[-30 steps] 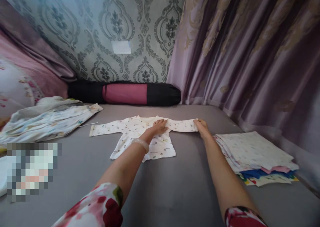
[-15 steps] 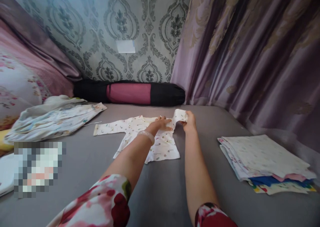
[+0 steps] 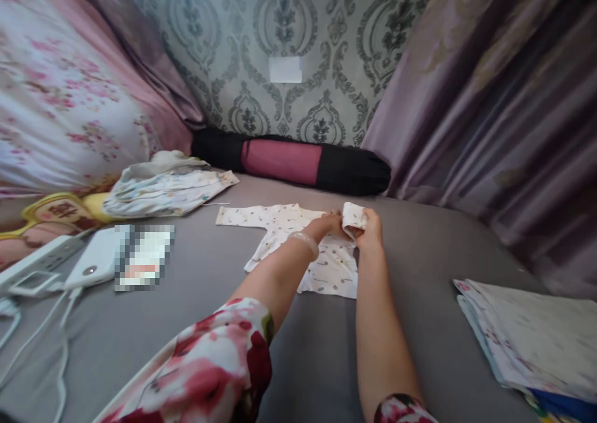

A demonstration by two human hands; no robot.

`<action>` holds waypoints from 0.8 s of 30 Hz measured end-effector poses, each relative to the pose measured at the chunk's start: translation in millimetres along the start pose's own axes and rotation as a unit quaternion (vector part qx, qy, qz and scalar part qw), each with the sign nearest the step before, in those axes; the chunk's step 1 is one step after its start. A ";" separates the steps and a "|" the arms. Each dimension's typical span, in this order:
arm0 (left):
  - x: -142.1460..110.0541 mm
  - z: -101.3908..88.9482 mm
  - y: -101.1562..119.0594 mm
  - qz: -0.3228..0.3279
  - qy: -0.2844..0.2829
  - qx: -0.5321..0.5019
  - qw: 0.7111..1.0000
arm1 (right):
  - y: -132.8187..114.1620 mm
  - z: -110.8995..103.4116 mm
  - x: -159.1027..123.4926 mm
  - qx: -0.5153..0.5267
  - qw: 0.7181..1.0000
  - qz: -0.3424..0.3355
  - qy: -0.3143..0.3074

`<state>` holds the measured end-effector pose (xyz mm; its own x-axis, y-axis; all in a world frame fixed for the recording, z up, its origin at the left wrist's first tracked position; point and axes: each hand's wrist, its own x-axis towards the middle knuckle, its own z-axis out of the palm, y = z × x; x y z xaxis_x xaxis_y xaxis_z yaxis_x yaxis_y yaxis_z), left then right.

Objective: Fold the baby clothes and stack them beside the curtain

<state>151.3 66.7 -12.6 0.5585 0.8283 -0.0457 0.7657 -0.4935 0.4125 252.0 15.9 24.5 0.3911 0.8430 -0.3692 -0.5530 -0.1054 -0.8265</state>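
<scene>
A small white baby shirt [image 3: 284,219] with a scattered print lies spread on the grey bed sheet, its left sleeve stretched out sideways. My right hand [image 3: 372,230] grips the other sleeve [image 3: 353,216], which is lifted and bent back toward the shirt's body. My left hand [image 3: 334,223], with a pale bangle at the wrist, rests on the shirt's shoulder beside that raised sleeve. Its fingertips are partly hidden by the sleeve, so their closure is unclear.
A stack of folded clothes [image 3: 536,336] lies at right. On the left are crumpled printed clothing [image 3: 158,186], a power strip [image 3: 44,261], a white corded device [image 3: 96,261] and a blurred-out item [image 3: 147,258]. A black and pink roll [image 3: 282,160] lies along the wall.
My left hand has slid right over the shirt, up to the raised sleeve. My right hand has brought that sleeve closer to the shirt's body. The view has turned left.
</scene>
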 end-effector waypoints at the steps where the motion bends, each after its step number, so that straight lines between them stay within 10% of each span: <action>1: -4.3 0.5 -0.8 -0.010 -0.007 -0.001 1.000 | 0.4 0.3 0.8 -0.002 1.000 -0.003 0.002; 16: -121.7 -3.8 -63.6 -0.123 0.202 -0.227 0.945 | 33.9 23.4 0.5 -0.093 0.995 -0.028 -0.012; 24: -134.4 12.6 -69.5 -0.114 0.249 -0.300 0.914 | 54.9 32.0 -12.6 -0.129 0.989 -0.020 -0.075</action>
<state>27.0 -13.7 -46.6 0.0771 0.9830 0.1663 0.4473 -0.1832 0.8754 193.2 16.4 -2.6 0.2842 0.9161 -0.2827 -0.3257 -0.1850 -0.9272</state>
